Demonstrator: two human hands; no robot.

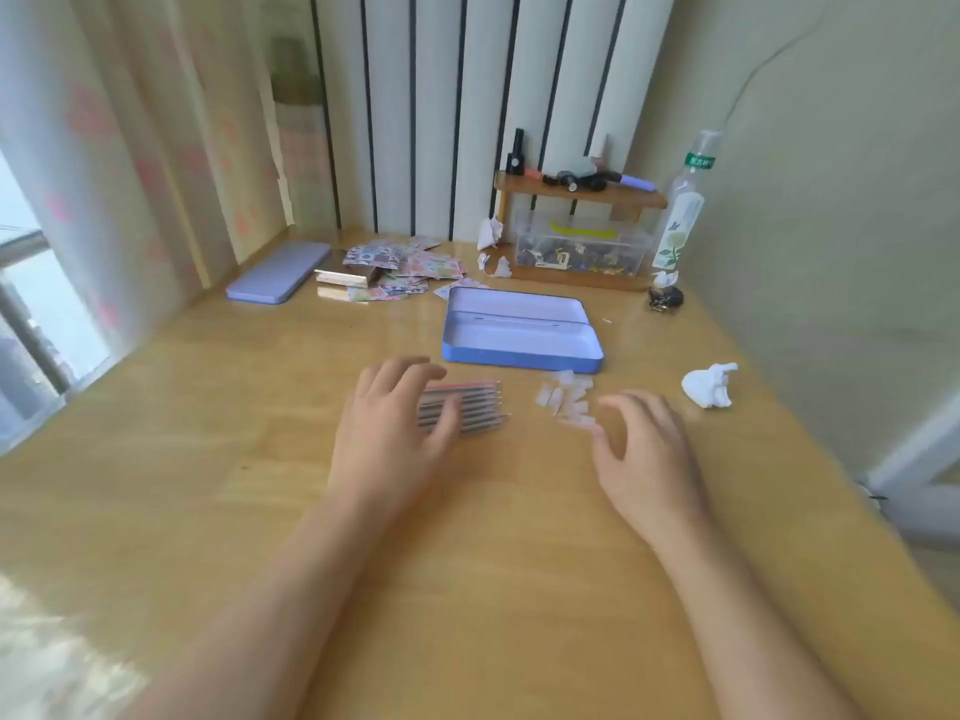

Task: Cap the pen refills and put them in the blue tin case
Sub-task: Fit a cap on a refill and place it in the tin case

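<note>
Several pen refills (480, 407) lie side by side on the wooden table, tips pointing right. My left hand (395, 433) rests over their left ends, fingers spread and gripping none. A small heap of clear caps (566, 400) lies just right of the refill tips. My right hand (644, 449) hovers beside the caps with its fingers apart and nothing in it. The blue tin case (519, 356) sits open and empty just behind the refills and caps. Its lid (278, 272) lies apart at the far left.
Patterned paper squares (400, 267) and a small stack of card lie behind the case. A clear storage box (582, 246) under a wooden shelf and a tall bottle (680, 210) stand at the back right. A white figurine (709, 387) sits right of the caps.
</note>
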